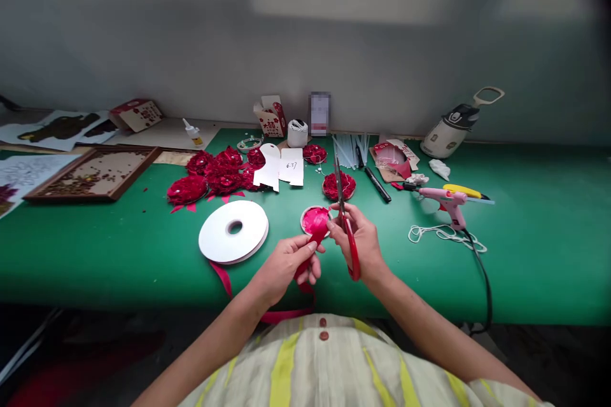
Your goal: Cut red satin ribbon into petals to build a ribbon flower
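Note:
My left hand pinches a strip of red ribbon above the front edge of the green table. The ribbon trails down past my left wrist and loops toward my lap. My right hand grips red-handled scissors, blades pointing up and away, right beside the ribbon's end. Just behind both hands sits a small round white disc covered in bright pink-red ribbon petals. A large white ribbon spool lies flat to the left of my hands.
Finished red ribbon flowers cluster at centre-left, with another behind the scissors. A pink glue gun with black cord and white string lie right. White paper cards, a black marker, a wooden frame and a jug stand further back.

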